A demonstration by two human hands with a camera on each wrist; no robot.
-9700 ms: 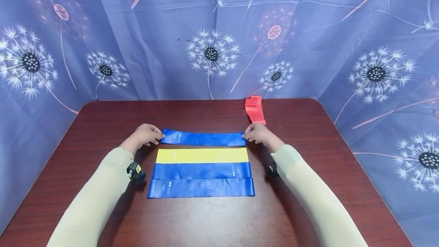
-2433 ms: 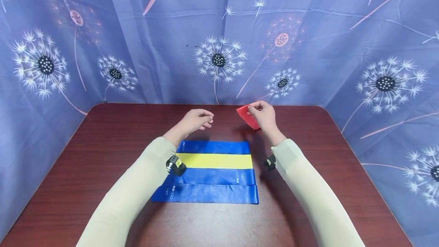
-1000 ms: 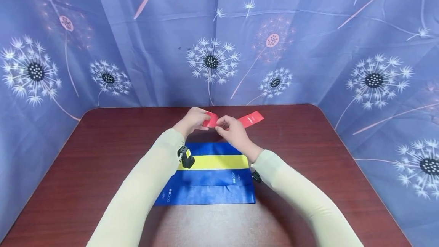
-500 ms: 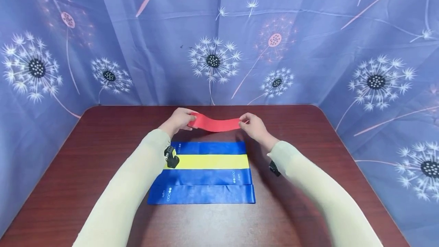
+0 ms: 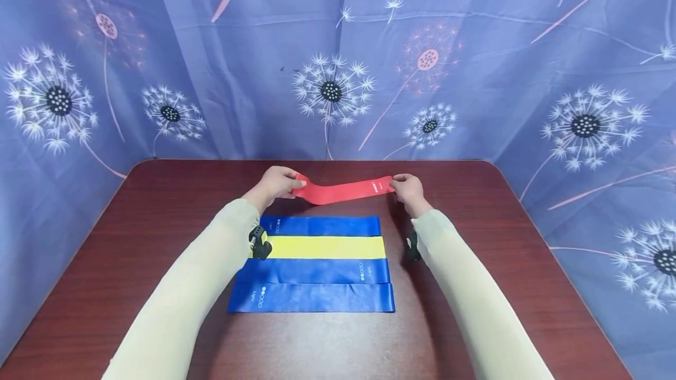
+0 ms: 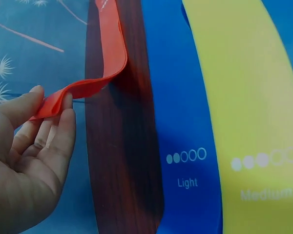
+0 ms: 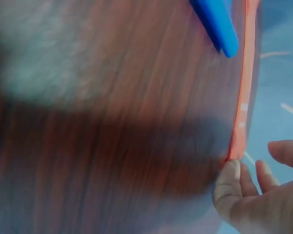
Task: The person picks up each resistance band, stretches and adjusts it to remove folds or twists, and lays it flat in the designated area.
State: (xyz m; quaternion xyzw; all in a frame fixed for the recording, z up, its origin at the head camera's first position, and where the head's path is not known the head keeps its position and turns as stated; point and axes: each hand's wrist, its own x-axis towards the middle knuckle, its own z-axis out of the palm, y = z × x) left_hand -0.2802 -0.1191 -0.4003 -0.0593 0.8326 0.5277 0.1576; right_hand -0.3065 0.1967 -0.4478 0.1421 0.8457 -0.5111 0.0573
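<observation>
A red resistance band stretches between both hands above the far part of the table, sagging near its left end. My left hand pinches the left end between thumb and fingers; the left wrist view shows the band's doubled layers curving away from that hand. At the printed right end, my right hand holds the band by its edge. Just nearer than the red band lie a blue band marked Light, a yellow band marked Medium, and two more blue bands, flat in a stack of rows.
The bands lie on a dark red-brown wooden table with rounded far corners. A blue curtain printed with dandelions hangs behind the table and along both sides. Light glares off the tabletop near its front.
The red band, earlier at the far right of the table, has been picked up and drawn out between both hands. Lately my right hand has moved right, turning the band's printed end into view.
</observation>
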